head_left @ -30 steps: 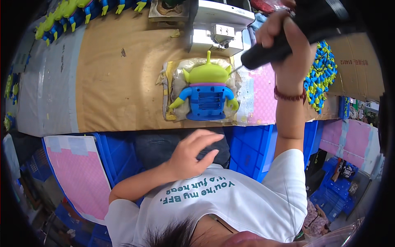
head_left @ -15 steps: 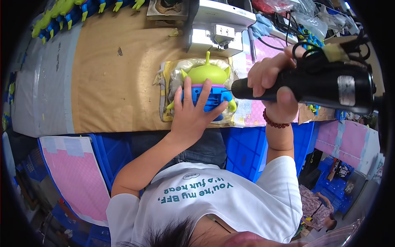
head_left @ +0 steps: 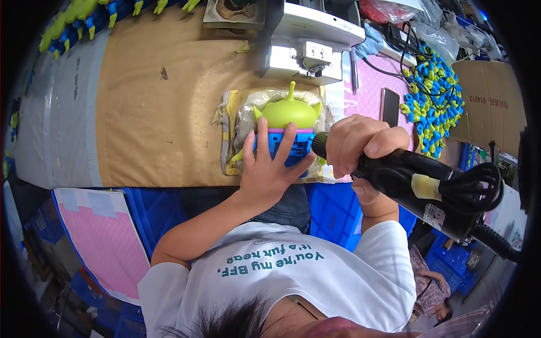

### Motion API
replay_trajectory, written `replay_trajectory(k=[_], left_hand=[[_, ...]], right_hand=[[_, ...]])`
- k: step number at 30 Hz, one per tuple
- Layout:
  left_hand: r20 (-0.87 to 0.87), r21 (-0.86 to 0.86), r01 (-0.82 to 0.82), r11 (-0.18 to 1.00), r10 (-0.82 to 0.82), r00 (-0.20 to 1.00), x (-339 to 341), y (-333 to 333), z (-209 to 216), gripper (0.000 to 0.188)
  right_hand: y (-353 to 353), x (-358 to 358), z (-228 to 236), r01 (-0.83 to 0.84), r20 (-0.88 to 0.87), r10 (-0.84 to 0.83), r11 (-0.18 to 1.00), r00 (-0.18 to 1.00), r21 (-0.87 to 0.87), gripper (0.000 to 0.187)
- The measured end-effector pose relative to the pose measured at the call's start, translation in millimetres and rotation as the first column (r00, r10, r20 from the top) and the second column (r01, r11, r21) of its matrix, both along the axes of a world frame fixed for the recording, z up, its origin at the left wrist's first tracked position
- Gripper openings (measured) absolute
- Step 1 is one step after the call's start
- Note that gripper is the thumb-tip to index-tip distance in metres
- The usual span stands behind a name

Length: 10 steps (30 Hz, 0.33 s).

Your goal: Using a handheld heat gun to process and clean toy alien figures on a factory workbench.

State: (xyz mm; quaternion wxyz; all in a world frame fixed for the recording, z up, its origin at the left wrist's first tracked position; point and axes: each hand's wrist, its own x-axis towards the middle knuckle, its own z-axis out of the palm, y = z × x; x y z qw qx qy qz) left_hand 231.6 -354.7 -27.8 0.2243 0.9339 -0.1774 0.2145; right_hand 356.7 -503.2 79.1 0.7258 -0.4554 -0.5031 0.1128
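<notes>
A toy figure (head_left: 288, 114) with a light green head, a single antenna and a blue body lies with its back upward in a padded, plastic-covered cradle (head_left: 230, 135). My left hand (head_left: 267, 174) rests on the blue body with its fingers spread, pressing it from the near side. My right hand (head_left: 360, 146) is closed around a black electric screwdriver (head_left: 406, 177). The tool slants, its nose at the right side of the blue body and its cord bundle out to the right. Its tip is hard to make out, so contact with a screw cannot be told.
Behind the cradle stands a white metal device (head_left: 304, 59). To the right lie a phone (head_left: 389, 107), a heap of small blue and green parts (head_left: 434, 101) and a cardboard box (head_left: 487, 107). Green-and-blue figures (head_left: 84, 11) line the far left. Another person (head_left: 431, 284) is at lower right.
The screwdriver's rear end has swung down toward me, and my right hand has turned with it. The phone and parts heap have come into sight. My left hand stays on the toy.
</notes>
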Motion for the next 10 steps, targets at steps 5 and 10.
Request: replay_trajectory(k=[5,10], left_hand=[[-0.011,0.017,0.002,1.000,-0.002,1.000,1,0,0,0.038],[-0.008,0.025,0.003,1.000,-0.003,1.000,1,0,-1,0.040]], right_hand=[[0,-10,-1,0.055,-0.095,-0.049,0.997,0.994,0.061,0.067],[-8,0,-4,0.010,0.073,-0.011,1.000,0.997,0.012,0.080]])
